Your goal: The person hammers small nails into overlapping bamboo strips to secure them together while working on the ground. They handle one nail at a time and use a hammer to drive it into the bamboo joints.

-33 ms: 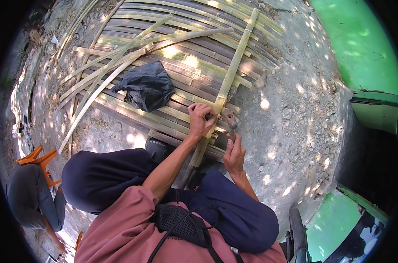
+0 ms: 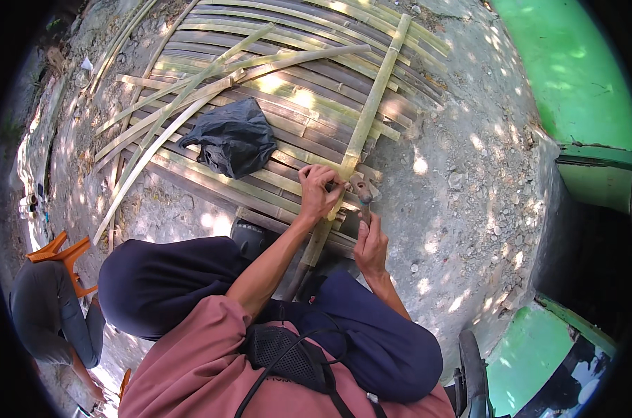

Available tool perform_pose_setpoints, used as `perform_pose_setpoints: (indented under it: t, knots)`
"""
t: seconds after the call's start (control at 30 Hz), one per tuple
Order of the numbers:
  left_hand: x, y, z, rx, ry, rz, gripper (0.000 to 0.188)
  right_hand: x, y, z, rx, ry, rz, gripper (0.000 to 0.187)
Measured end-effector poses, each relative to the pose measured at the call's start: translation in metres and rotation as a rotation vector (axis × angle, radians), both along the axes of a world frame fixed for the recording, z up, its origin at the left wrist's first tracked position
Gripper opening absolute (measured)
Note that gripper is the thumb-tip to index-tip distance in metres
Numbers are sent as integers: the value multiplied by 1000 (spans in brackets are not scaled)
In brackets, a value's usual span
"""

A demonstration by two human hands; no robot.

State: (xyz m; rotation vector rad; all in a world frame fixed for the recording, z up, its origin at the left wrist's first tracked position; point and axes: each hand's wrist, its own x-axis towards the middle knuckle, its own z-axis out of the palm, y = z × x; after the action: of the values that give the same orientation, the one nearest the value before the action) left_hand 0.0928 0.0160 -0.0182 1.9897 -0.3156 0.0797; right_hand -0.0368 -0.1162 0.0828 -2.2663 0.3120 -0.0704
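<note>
My right hand (image 2: 371, 245) is closed round the handle of a hammer (image 2: 364, 193), whose metal head is beside my left fingertips. My left hand (image 2: 320, 191) is closed in a pinch at the near part of a long bamboo strip (image 2: 369, 111); whatever lies between its fingers is too small to make out. That strip runs across the ends of several split bamboo slats (image 2: 316, 115), laid side by side on the ground. A crumpled black plastic bag (image 2: 233, 138) rests on the slats, left of my left hand.
Loose bamboo strips (image 2: 183, 104) lie crosswise over the slats. Rubble-strewn ground (image 2: 483, 202) stretches right toward a green wall (image 2: 573, 70). At the lower left, another person (image 2: 44, 313) sits near an orange plastic stool (image 2: 68, 258).
The hammer head has shifted slightly left, closer to my left fingertips, and my right hand has tilted with it. My left hand stays in place.
</note>
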Motion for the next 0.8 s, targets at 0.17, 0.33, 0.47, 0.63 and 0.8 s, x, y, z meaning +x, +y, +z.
perform_pose_setpoints:
  t: [0.17, 0.33, 0.47, 0.63, 0.8]
  knots:
    - [2, -2, 0, 16, -35, -6, 17, -1, -2, -18, 8, -7, 14, 26]
    - [1, 3, -1, 18, 16, 5, 19, 3, 4, -8, 22, 43, 3, 25]
    - [2, -1, 0, 21, -10, -5, 21, 0, -4, -18, -1, 15, 10, 26]
    - [0, -5, 3, 26, -4, 7, 23, -5, -25, -14, 389, 183, -222, 36]
    - [2, 3, 4, -28, 82, -5, 20, -32, -74, -9, 854, 315, -441, 42]
